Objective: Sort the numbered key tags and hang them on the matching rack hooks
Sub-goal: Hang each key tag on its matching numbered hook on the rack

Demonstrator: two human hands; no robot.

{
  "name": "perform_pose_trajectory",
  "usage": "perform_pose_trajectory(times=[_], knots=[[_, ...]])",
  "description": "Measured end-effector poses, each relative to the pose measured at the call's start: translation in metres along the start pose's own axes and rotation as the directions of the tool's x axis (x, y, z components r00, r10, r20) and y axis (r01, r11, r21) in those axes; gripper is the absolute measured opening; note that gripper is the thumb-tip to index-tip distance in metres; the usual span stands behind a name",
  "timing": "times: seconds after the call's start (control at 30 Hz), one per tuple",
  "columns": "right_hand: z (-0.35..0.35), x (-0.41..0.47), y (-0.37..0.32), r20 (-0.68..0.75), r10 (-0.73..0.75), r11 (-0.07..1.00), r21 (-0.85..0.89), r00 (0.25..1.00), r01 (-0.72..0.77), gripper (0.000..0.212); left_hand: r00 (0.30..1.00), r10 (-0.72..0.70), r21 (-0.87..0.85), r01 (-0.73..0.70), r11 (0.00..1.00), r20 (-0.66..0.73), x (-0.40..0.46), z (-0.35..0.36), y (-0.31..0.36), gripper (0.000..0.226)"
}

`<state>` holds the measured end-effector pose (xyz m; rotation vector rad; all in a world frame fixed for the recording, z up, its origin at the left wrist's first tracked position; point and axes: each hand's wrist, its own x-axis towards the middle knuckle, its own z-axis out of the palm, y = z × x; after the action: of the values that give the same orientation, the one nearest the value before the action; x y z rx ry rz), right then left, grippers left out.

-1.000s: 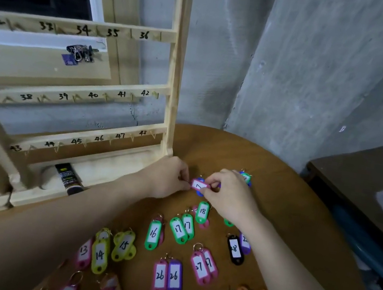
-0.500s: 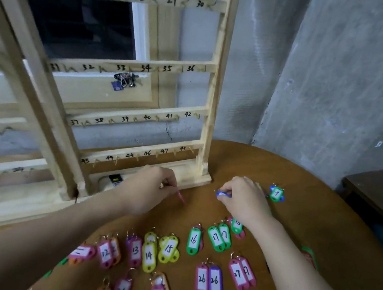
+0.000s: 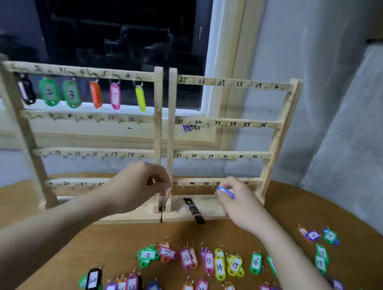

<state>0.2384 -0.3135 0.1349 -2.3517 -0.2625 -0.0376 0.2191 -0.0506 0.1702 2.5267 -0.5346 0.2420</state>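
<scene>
Two wooden racks stand side by side at the table's back, the left rack (image 3: 159, 119) and the right rack (image 3: 275, 138), with numbers written by their hooks. Several tags hang on the left rack's top row, among them a green tag marked 2 (image 3: 48, 92) and a yellow tag (image 3: 140, 98). My left hand (image 3: 140, 187) pinches a thin red-pink tag (image 3: 167, 195), seen edge-on, in front of the gap between the racks. My right hand (image 3: 238, 206) holds a blue tag (image 3: 225, 192) before the right rack's lowest bar. Several numbered tags (image 3: 219, 264) lie on the table.
The round brown table (image 3: 283, 209) bears more tags at the right (image 3: 320, 258). A small black object (image 3: 194, 211) lies at the right rack's base. Behind the racks are a dark window (image 3: 105, 18) and a grey concrete wall (image 3: 377, 124).
My hands have drawn apart and risen from the table to the racks, each with one tag. The view has swung up and left, showing the left rack and its hung tags.
</scene>
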Motion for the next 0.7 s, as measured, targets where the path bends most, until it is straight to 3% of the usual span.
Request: perform_pose_trajectory(times=[0.13,0.33,0.57,0.7], knots=[[0.02,-0.01,-0.078,0.045,-0.148,0.989,0.0,0.988,0.148,0.015,0.99,-0.089,-0.011,0.089,0.996,-0.107,-0.037,-0.058,-0.011,0.011],[0.063,-0.009,-0.168,0.08,-0.318,0.946,0.092,0.945,0.311,0.022,0.968,-0.115,0.021,0.123,0.992,-0.224,-0.085,-0.133,-0.032,0.014],[0.109,0.01,-0.247,-0.011,-0.374,0.879,0.314,0.927,0.358,0.027,0.899,-0.239,-0.061,0.233,0.97,-0.367,-0.109,-0.189,-0.077,0.011],[0.131,0.025,-0.274,-0.01,-0.338,0.854,0.417,0.941,0.311,0.026,0.855,-0.265,-0.021,0.286,0.958,-0.447,-0.109,-0.201,-0.101,0.013]])
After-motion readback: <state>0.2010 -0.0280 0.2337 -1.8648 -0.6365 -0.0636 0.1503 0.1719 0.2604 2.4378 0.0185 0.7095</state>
